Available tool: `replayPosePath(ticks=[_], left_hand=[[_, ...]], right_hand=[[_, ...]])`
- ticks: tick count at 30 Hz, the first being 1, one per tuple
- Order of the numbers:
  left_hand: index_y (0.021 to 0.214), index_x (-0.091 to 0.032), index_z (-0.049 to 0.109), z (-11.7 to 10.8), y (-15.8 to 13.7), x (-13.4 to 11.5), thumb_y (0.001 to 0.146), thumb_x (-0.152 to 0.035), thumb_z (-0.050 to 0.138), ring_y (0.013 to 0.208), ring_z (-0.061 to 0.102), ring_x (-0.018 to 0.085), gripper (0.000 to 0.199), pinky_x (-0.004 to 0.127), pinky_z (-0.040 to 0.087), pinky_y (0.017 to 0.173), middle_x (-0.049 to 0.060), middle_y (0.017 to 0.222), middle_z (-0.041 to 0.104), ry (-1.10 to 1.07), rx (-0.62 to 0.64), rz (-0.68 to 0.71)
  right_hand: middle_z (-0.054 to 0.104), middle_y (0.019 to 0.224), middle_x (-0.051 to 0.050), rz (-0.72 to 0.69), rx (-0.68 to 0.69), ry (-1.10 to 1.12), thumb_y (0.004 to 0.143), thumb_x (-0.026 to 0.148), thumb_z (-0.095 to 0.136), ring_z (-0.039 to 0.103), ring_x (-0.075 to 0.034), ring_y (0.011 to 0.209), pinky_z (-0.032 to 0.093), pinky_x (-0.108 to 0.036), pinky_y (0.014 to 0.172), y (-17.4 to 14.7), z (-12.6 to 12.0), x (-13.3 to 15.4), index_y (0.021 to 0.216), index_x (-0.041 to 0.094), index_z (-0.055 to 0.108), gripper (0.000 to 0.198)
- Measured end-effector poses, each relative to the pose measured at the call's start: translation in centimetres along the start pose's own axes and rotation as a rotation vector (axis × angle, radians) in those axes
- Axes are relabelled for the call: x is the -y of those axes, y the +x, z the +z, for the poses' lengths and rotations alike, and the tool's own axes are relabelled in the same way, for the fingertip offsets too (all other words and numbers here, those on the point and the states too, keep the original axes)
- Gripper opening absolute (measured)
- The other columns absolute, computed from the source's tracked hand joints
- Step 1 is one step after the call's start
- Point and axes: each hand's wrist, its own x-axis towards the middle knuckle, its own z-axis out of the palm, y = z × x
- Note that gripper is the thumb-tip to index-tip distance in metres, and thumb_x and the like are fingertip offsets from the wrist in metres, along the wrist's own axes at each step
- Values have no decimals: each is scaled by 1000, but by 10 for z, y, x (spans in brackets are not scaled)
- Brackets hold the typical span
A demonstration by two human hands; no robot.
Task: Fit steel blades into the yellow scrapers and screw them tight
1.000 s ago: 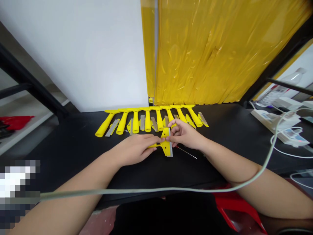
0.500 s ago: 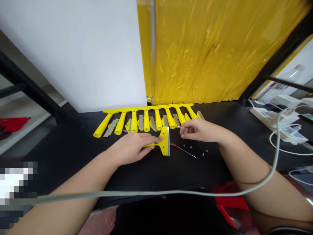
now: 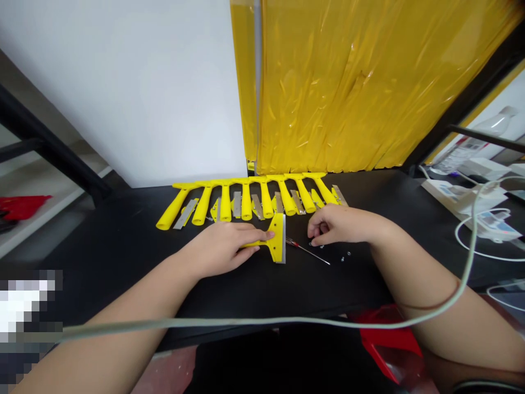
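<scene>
My left hand [image 3: 225, 245] is closed around the handle of a yellow scraper [image 3: 278, 238], which lies over the black tabletop with its metal blade edge facing right. Just right of that blade is a screwdriver [image 3: 307, 253] with a red handle, partly hidden by the scraper. My right hand [image 3: 338, 224] is curled low over the table, its thumb tip beside a small metal nut [image 3: 310, 244]. Whether anything is inside those fingers is hidden. More small fasteners [image 3: 343, 259] lie to the right of the screwdriver tip.
A row of yellow scraper handles [image 3: 224, 202] stretches along the back, with metal blades [image 3: 237, 205] and yellow plates between them. A pale cable [image 3: 262, 323] crosses in front of my arms. White devices [image 3: 463, 191] and a plastic bottle [image 3: 471, 142] are at the right.
My right hand has shifted slightly right and down, its thumb now by the nut. My left hand keeps the scraper in nearly the same place.
</scene>
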Motion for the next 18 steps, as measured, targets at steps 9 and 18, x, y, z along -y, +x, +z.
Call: replayPosePath(ticks=[9,18], left_hand=[[138,-29,68,-1,3,-1,105,-26,52,104,77,20,37,32,60,87,4,123,78,-23,-5,18],[142,-31,67,-2,4,-5,104,-25,53,92,76,18,40,29,57,79,2,113,78,0,13,57]], right_hand=[[68,74,-1,-53,-7,-56,86,21,71,57,-15,65,41,-28,60,6,5,12,82,21,74,5],[60,105,-7,-403,-453,260,92,34,75,60,-21,93,53,-32,74,22,27,31,93,24,74,10]])
